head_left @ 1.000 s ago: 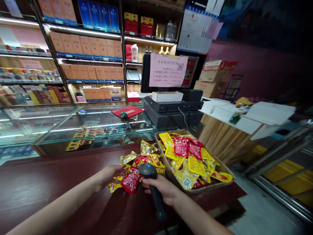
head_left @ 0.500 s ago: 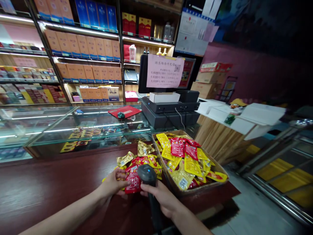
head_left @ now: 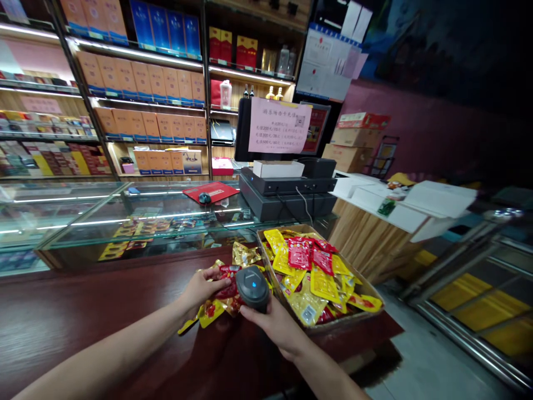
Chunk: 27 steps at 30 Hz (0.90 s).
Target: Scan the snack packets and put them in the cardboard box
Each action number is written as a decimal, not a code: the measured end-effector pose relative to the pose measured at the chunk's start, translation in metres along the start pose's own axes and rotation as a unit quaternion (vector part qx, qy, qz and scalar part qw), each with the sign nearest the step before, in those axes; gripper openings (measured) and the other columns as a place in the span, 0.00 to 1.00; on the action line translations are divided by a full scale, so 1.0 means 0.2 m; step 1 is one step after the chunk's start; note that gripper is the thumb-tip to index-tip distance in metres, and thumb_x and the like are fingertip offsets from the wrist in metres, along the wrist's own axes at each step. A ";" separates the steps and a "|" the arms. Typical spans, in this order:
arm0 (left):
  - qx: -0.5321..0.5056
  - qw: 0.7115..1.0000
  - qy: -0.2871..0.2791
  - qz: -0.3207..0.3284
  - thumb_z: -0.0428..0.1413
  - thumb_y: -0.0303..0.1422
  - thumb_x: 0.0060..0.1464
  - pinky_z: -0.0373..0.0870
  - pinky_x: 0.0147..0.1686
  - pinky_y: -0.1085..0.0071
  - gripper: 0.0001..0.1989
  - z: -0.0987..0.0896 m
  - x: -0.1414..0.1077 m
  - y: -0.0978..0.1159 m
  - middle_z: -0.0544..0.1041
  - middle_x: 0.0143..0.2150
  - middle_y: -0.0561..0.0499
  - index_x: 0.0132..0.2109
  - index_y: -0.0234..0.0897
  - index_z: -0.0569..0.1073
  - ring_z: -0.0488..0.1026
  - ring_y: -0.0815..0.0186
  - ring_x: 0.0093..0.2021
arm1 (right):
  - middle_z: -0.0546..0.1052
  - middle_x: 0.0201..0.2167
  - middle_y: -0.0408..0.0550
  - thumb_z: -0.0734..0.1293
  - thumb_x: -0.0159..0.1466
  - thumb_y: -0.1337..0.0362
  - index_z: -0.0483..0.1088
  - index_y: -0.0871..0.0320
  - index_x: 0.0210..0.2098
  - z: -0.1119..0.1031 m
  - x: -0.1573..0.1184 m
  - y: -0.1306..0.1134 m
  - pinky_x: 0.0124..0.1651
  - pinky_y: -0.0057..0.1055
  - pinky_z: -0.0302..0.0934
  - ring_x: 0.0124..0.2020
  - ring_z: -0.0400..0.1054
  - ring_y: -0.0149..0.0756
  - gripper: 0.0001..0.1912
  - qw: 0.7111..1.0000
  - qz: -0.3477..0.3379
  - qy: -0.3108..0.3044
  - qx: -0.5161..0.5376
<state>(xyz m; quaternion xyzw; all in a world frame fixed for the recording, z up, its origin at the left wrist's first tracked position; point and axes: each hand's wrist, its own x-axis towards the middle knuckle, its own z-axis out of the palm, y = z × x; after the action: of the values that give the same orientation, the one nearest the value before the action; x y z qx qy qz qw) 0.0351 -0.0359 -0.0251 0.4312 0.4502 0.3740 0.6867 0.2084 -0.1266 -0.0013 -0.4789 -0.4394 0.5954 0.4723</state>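
Note:
My right hand (head_left: 277, 328) is wrapped round the handle of a black barcode scanner (head_left: 252, 286), whose head with a small blue light faces up toward me. Just left of it, my left hand (head_left: 202, 290) pinches a red snack packet (head_left: 226, 290), partly hidden behind the scanner. Under and around these lies a loose pile of red, yellow and gold packets, with a yellow packet (head_left: 210, 314) at its near side and a gold packet (head_left: 245, 254) at its far side. A cardboard box (head_left: 287, 318) full of similar packets stands right of the scanner.
Behind the dark red counter (head_left: 104, 311) runs a glass display case (head_left: 137, 222) with a red mouse pad (head_left: 210, 193) on top. A monitor (head_left: 242, 130) bearing a pink notice stands on black equipment (head_left: 277, 203). Metal railings (head_left: 470, 322) rise at the right.
The red packet has moved up and away from me with my left hand, uncovering yellow packets nearer me. The scanner has tilted, its head showing more from above.

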 end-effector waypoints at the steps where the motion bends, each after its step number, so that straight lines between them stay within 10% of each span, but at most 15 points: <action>1: -0.001 1.000 0.005 0.003 0.68 0.33 0.36 0.73 0.37 0.67 0.19 0.01 0.02 0.00 0.80 0.37 0.45 0.39 0.34 0.76 0.77 0.61 0.33 | 0.76 0.46 0.48 0.75 0.47 0.57 0.70 0.56 0.46 0.00 0.00 0.00 0.57 0.39 0.56 0.50 0.67 0.42 0.27 1.000 -0.006 0.007 0.000; 9: 0.006 0.999 0.001 0.046 0.68 0.33 0.35 0.72 0.37 0.68 0.20 0.05 0.11 -0.04 0.80 0.38 0.43 0.38 0.33 0.75 0.77 0.61 0.35 | 0.72 0.22 0.41 0.72 0.48 0.47 0.66 0.60 0.35 0.06 -0.01 0.02 0.21 0.28 0.62 0.18 0.66 0.30 0.25 0.996 0.064 -0.061 0.032; 27: 0.059 0.995 -0.035 0.066 0.66 0.31 0.36 0.70 0.43 0.66 0.17 0.06 0.03 0.02 0.81 0.36 0.47 0.37 0.34 0.76 0.76 0.57 0.40 | 0.69 0.15 0.38 0.71 0.50 0.48 0.63 0.61 0.32 0.08 -0.01 0.01 0.17 0.25 0.60 0.13 0.62 0.26 0.24 0.998 0.041 -0.047 0.030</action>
<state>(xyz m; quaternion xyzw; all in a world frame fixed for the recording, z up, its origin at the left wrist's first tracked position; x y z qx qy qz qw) 0.0484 -0.0324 -0.0193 0.5128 0.4178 0.3763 0.6488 0.1922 -0.1297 -0.0002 -0.4536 -0.4232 0.6486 0.4409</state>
